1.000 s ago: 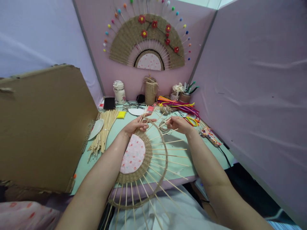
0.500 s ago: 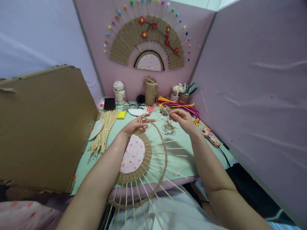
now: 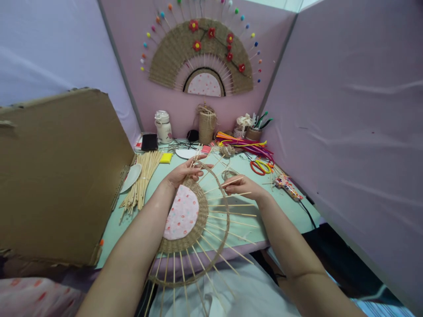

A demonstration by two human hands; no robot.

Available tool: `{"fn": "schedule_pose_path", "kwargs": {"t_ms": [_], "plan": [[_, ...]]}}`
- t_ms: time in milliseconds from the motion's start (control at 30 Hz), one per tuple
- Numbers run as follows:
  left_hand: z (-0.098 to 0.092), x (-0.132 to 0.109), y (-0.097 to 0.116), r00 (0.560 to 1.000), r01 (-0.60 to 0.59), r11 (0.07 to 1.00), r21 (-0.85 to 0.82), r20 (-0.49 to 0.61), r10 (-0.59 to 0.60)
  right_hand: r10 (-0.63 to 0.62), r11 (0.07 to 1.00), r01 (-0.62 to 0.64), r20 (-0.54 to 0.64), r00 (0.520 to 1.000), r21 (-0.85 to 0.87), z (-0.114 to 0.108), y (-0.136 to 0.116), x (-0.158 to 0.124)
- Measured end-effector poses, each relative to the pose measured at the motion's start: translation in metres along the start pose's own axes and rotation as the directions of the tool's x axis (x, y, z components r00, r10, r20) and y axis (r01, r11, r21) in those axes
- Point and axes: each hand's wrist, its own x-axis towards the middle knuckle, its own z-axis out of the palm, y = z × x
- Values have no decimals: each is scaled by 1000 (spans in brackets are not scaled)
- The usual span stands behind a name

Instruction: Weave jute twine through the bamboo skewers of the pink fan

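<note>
A half-made fan (image 3: 194,224) of bamboo sticks, woven jute and a pink spotted centre lies on the green table (image 3: 280,207), its near half hanging over the edge above my lap. My left hand (image 3: 183,171) rests on its far rim, fingers closed around the sticks and jute ring there. My right hand (image 3: 239,187) is over the right-side sticks, fingers pinched on a thin jute string that runs up toward a loose coil (image 3: 228,174).
A big cardboard sheet (image 3: 56,176) leans at the left. A bundle of bamboo sticks (image 3: 142,180) lies beside it. Scissors (image 3: 261,166), coloured pipe cleaners (image 3: 244,144), jars and a twine spool (image 3: 206,125) fill the back. A finished fan (image 3: 201,59) hangs on the wall.
My right hand rose toward the back with the string half a second ago, then came down and nearer onto the right-side sticks. My left hand stayed on the rim.
</note>
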Motion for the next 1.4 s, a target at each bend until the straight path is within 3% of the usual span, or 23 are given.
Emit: {"fn": "schedule_pose_path", "kwargs": {"t_ms": [133, 333, 467, 600, 733, 867, 1000, 1233, 1400], "plan": [[-1, -6, -2, 999, 32, 999, 23, 35, -33, -6, 999, 7, -13, 1000, 37, 3, -2, -1], [-12, -8, -16, 949, 178, 984, 24, 260, -178, 6, 998, -6, -11, 1000, 56, 2, 4, -2], [-5, -8, -22, 930, 223, 972, -69, 313, -191, -12, 998, 13, -25, 1000, 63, 4, 7, -3], [5, -12, -16, 941, 242, 954, -178, 283, -186, -25, 998, 25, -5, 1000, 62, 3, 5, -3], [7, -17, -3, 968, 217, 948, -231, 173, -179, -48, 998, 50, -31, 998, 46, 2, -3, 1], [5, -29, 11, 995, 102, 958, -267, 22, -99, -44, 997, 51, -126, 991, 52, 4, -13, 11], [1, -41, 15, 998, -6, 958, -285, -66, -13, -27, 999, 22, -118, 993, -47, 8, -23, 17], [-8, -45, 8, 997, -80, 935, -344, -18, 78, -23, 994, 11, -109, 994, -110, 10, -26, 15], [-7, -45, 7, 997, -66, 928, -368, 23, 80, -26, 995, 16, -94, 995, -97, 11, -21, 13]]}}
